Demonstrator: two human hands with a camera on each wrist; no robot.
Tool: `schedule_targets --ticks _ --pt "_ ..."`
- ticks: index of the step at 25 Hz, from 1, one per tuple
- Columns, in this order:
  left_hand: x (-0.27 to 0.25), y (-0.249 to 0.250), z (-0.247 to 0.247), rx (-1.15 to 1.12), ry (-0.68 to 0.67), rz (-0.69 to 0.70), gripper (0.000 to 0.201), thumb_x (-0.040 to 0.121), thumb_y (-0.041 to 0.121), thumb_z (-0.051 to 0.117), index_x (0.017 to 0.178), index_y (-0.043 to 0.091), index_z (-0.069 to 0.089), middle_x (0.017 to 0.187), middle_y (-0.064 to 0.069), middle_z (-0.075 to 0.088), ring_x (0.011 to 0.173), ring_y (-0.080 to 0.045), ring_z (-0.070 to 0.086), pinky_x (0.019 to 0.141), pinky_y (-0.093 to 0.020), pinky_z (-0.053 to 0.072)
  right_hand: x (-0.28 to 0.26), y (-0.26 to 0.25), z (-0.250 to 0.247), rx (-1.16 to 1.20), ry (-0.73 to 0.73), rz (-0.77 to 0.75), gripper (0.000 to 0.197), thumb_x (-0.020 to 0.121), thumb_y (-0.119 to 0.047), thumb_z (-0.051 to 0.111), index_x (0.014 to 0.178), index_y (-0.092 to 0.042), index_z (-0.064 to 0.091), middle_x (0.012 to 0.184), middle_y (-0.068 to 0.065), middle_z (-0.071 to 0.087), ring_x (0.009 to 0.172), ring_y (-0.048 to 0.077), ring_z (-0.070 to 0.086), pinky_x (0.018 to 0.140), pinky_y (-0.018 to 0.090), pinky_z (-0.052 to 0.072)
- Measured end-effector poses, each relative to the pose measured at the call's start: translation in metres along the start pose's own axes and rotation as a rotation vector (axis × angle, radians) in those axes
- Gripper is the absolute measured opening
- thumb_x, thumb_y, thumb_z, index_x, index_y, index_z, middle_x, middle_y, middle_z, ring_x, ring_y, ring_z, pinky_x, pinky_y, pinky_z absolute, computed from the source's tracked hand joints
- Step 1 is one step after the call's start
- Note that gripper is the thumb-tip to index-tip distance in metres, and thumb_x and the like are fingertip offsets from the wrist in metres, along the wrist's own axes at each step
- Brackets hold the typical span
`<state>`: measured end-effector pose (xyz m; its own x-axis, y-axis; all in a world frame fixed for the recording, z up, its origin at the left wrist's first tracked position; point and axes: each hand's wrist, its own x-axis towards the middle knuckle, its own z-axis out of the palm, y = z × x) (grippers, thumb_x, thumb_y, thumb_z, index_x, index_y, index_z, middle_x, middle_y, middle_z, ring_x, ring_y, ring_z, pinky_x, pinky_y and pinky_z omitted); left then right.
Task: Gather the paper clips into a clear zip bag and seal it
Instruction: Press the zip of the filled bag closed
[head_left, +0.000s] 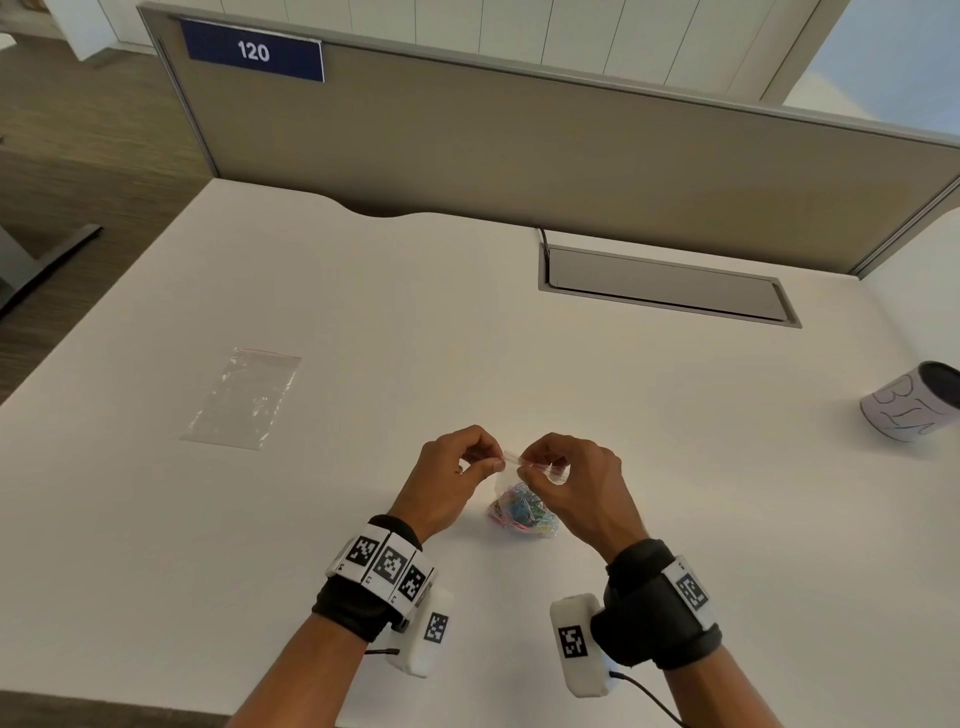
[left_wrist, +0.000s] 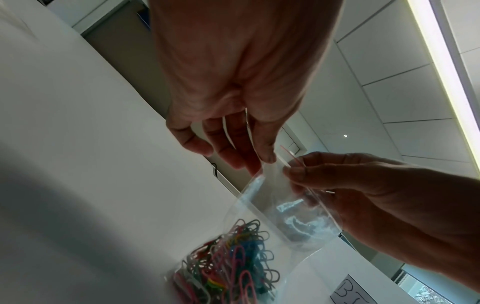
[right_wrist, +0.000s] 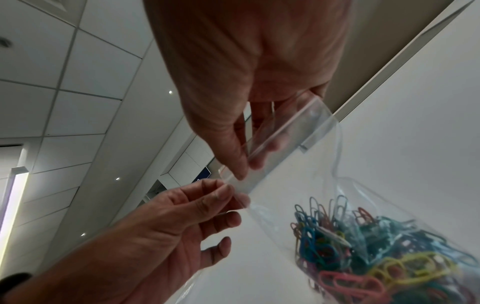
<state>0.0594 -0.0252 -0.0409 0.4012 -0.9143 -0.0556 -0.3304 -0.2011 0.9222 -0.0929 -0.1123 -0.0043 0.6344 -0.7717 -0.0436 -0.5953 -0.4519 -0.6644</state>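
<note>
Head view: left hand (head_left: 457, 475) and right hand (head_left: 571, 478) both pinch the top strip of the zip bag (head_left: 522, 512) at lower centre; paper clips (head_left: 519, 512) inside, bag bottom on the white desk (head_left: 467, 322). Wide bare desk all round; spare bag (head_left: 241, 397) left, cup (head_left: 914, 402) at right edge.
Left wrist view: red zip line (left_wrist: 288, 156) between the fingertips.
Right wrist view: bag mouth, closure state unclear.

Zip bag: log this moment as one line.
left hand: pinches zip bag top | right hand: pinches top | paper clips: inside | seal: unclear
</note>
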Motion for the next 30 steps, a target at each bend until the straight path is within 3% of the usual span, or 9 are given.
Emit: schedule_targets --ticks 2,4,8,11,13,16,23,28,30 --pt "-0.001 0.0 0.001 -0.011 -0.005 0.013 0.008 0.085 0.018 0.065 0.081 0.023 0.061 0.081 0.009 0.068 0.081 -0.009 0.062 0.07 -0.027 0.045 0.0 0.0 -0.001 -0.005 -0.004 -0.001 0.001 0.078 -0.033 0.065 0.078 -0.032 0.065 0.07 -0.023 0.061 0.069 0.002 0.056 0.086 0.049 0.047" --pt "-0.002 0.0 0.002 -0.011 -0.018 0.028 0.006 0.086 0.019 0.064 0.083 0.023 0.061 0.083 0.009 0.069 0.082 -0.008 0.061 0.068 -0.018 0.042 -0.001 0.001 -0.001 -0.012 -0.001 -0.005 0.003 0.079 -0.034 0.065 0.077 -0.033 0.063 0.071 -0.023 0.06 0.069 0.0 0.055 0.086 0.048 0.047" --pt "-0.004 0.003 0.004 -0.015 -0.042 0.067 0.006 0.088 0.016 0.061 0.085 0.021 0.062 0.084 0.006 0.068 0.082 -0.008 0.06 0.069 -0.007 0.041 -0.001 0.0 0.001 -0.056 -0.002 -0.001 0.007 0.081 -0.04 0.066 0.082 -0.033 0.063 0.077 -0.021 0.059 0.074 0.002 0.054 0.088 0.036 0.036" --pt "-0.004 0.003 0.004 0.025 -0.046 0.088 0.006 0.089 0.017 0.06 0.086 0.021 0.062 0.083 0.006 0.068 0.082 -0.012 0.061 0.077 -0.019 0.047 0.0 -0.005 0.002 -0.098 -0.004 -0.019 0.015 0.083 -0.047 0.062 0.083 -0.032 0.064 0.08 -0.019 0.061 0.077 0.002 0.053 0.084 0.031 0.028" --pt "-0.004 0.001 0.004 0.066 -0.045 0.092 0.006 0.089 0.022 0.058 0.085 0.026 0.059 0.082 0.01 0.066 0.083 -0.014 0.061 0.081 -0.032 0.051 0.0 -0.007 0.004 -0.115 -0.011 -0.016 0.016 0.085 -0.045 0.06 0.083 -0.03 0.065 0.08 -0.017 0.062 0.077 0.002 0.054 0.084 0.031 0.027" --pt "-0.004 -0.001 0.006 0.074 -0.04 0.085 0.006 0.09 0.024 0.057 0.085 0.028 0.056 0.083 0.01 0.066 0.085 -0.016 0.061 0.083 -0.04 0.052 0.0 -0.006 0.007 -0.166 0.001 -0.028 0.012 0.089 -0.037 0.057 0.086 -0.028 0.065 0.084 -0.014 0.066 0.079 0.005 0.057 0.083 0.032 0.025" --pt "-0.006 0.003 0.006 0.071 -0.028 0.074 0.009 0.089 0.021 0.057 0.084 0.028 0.056 0.08 0.013 0.064 0.082 -0.015 0.06 0.08 -0.037 0.051 -0.001 -0.002 0.004 -0.112 0.003 0.002 0.014 0.084 -0.04 0.065 0.088 -0.027 0.068 0.086 -0.013 0.07 0.079 0.005 0.06 0.09 0.035 0.036" --pt "-0.007 0.004 0.007 0.059 -0.017 0.046 0.006 0.089 0.021 0.058 0.086 0.024 0.054 0.084 0.011 0.063 0.081 -0.013 0.058 0.074 -0.027 0.044 -0.002 0.006 0.004 -0.038 0.028 0.003 0.008 0.083 -0.029 0.069 0.08 -0.023 0.066 0.073 -0.016 0.063 0.075 0.009 0.062 0.087 0.048 0.048" --pt "-0.007 0.003 0.009 0.052 -0.017 0.037 0.008 0.085 0.027 0.062 0.089 0.025 0.054 0.087 0.01 0.064 0.084 -0.013 0.059 0.078 -0.033 0.049 -0.001 0.006 0.007 -0.05 0.03 -0.012 0.008 0.084 -0.027 0.068 0.078 -0.022 0.066 0.073 -0.013 0.065 0.073 0.011 0.062 0.087 0.048 0.048"
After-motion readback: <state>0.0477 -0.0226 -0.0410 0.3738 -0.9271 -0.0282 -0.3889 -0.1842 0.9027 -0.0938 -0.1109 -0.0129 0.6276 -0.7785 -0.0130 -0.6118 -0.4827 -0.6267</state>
